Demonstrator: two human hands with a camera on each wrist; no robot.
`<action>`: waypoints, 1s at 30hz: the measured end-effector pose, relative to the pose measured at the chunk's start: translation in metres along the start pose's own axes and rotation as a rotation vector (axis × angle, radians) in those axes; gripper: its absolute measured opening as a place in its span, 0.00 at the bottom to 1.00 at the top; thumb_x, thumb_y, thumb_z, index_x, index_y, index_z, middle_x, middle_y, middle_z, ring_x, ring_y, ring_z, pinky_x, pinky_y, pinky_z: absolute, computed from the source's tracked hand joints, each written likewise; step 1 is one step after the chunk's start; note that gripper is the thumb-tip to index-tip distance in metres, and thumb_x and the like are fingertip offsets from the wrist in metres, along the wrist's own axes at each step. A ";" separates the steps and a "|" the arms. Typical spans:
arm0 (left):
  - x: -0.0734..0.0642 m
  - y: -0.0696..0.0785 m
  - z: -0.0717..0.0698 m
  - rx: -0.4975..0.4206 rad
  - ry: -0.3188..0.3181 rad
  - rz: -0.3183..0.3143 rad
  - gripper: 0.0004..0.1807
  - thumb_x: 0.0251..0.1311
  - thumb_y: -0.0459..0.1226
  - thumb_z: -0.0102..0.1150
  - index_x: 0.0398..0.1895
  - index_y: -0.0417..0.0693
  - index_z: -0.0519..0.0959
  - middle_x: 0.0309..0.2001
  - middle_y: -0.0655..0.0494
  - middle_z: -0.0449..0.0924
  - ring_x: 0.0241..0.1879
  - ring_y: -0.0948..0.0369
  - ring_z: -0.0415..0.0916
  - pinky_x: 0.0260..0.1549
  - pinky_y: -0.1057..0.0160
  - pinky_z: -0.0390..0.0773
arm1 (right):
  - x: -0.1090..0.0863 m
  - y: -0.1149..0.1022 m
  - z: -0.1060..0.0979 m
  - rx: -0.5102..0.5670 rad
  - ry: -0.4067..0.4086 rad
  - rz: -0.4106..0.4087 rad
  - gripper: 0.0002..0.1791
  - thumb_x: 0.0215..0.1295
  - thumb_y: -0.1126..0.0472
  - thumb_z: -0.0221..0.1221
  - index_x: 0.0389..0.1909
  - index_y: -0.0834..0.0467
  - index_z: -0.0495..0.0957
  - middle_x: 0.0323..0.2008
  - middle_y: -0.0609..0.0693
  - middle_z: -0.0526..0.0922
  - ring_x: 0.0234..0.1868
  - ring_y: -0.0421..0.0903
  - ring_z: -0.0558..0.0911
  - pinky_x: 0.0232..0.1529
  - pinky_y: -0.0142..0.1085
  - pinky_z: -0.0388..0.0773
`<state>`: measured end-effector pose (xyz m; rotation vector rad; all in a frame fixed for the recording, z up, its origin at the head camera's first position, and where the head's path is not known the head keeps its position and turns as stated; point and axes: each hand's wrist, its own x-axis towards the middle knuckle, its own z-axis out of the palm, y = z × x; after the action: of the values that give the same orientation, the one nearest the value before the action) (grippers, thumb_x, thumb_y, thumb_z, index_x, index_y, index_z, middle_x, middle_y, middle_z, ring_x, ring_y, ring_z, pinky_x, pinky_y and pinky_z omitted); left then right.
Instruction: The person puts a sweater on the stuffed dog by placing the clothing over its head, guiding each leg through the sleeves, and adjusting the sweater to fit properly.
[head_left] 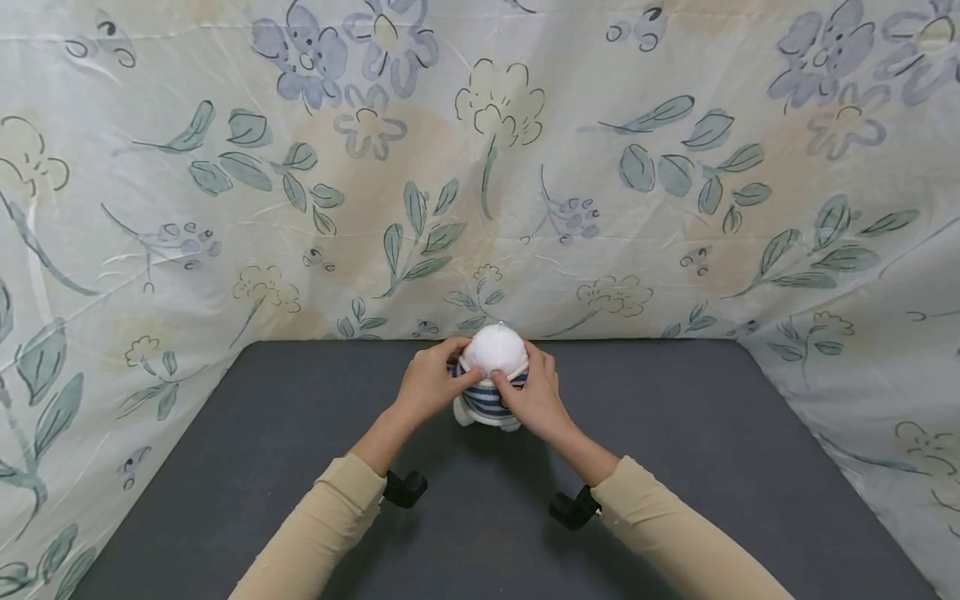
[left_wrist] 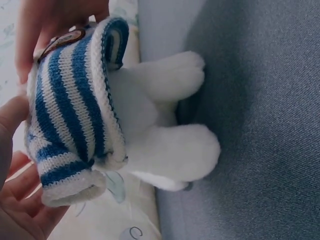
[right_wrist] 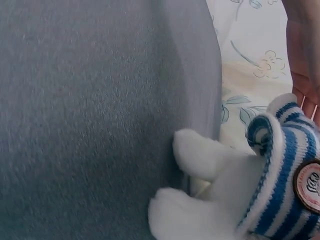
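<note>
A white plush toy (head_left: 495,348) in a blue-and-white striped knit sweater (head_left: 487,400) is between both hands at the back of the table. My left hand (head_left: 431,379) holds its left side, thumb on the front below the round head, fingers round the side. The right hand (head_left: 536,396) grips the opposite side likewise, the two thumbs close together. In the left wrist view a short sleeve (left_wrist: 70,185) sticks out near the left fingers, and the stubby white legs (left_wrist: 170,152) show below the hem. A round badge (right_wrist: 310,185) is on the sweater's front in the right wrist view.
A dark grey table (head_left: 480,533) lies under the arms. Flower-printed cloth (head_left: 420,217) hangs right behind its back edge and along both sides. Black wrist-worn mounts (head_left: 573,508) stick out inward from both sleeve cuffs, above the table.
</note>
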<state>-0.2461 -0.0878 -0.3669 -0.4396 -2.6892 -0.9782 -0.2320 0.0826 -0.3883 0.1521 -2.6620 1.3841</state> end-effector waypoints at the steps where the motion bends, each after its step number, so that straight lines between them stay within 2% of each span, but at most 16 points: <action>1: 0.000 0.000 0.000 -0.003 0.004 -0.001 0.27 0.51 0.46 0.66 0.55 0.48 0.75 0.48 0.52 0.80 0.43 0.56 0.79 0.39 0.55 0.78 | 0.000 0.000 0.000 0.011 -0.001 0.009 0.39 0.61 0.49 0.56 0.68 0.57 0.51 0.61 0.62 0.54 0.58 0.59 0.58 0.53 0.55 0.63; 10: 0.002 -0.002 0.006 0.017 0.047 -0.023 0.27 0.49 0.50 0.67 0.53 0.51 0.76 0.45 0.55 0.82 0.41 0.58 0.80 0.36 0.56 0.79 | 0.000 0.000 0.000 0.079 -0.012 0.051 0.38 0.62 0.52 0.55 0.69 0.55 0.50 0.63 0.60 0.53 0.60 0.57 0.57 0.56 0.55 0.61; 18: 0.002 0.001 0.006 0.030 0.047 -0.033 0.28 0.47 0.51 0.67 0.52 0.52 0.77 0.44 0.55 0.82 0.40 0.59 0.80 0.35 0.56 0.78 | 0.002 -0.004 0.000 0.171 -0.018 0.117 0.41 0.54 0.62 0.54 0.70 0.49 0.49 0.63 0.57 0.54 0.58 0.55 0.57 0.51 0.53 0.62; 22: 0.003 0.002 0.007 0.046 0.057 -0.032 0.26 0.47 0.52 0.67 0.50 0.53 0.77 0.42 0.57 0.82 0.38 0.61 0.79 0.33 0.58 0.78 | 0.003 -0.006 -0.001 0.196 -0.028 0.150 0.45 0.50 0.67 0.56 0.70 0.49 0.49 0.63 0.58 0.54 0.58 0.55 0.56 0.48 0.52 0.67; 25: 0.004 0.002 0.008 0.063 0.078 -0.030 0.25 0.46 0.52 0.67 0.47 0.54 0.78 0.39 0.58 0.83 0.36 0.62 0.79 0.32 0.58 0.77 | 0.004 -0.007 -0.001 0.200 -0.039 0.166 0.48 0.47 0.71 0.57 0.70 0.49 0.49 0.63 0.59 0.53 0.58 0.56 0.56 0.47 0.51 0.69; 30: 0.005 0.005 0.010 0.089 0.124 -0.025 0.23 0.45 0.52 0.67 0.44 0.54 0.80 0.36 0.59 0.84 0.32 0.62 0.79 0.29 0.59 0.77 | 0.004 -0.007 -0.002 0.205 -0.057 0.171 0.50 0.46 0.73 0.58 0.71 0.49 0.47 0.63 0.59 0.52 0.59 0.56 0.55 0.51 0.53 0.65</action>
<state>-0.2501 -0.0772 -0.3697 -0.3171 -2.6197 -0.8582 -0.2346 0.0796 -0.3811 -0.0173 -2.6257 1.7297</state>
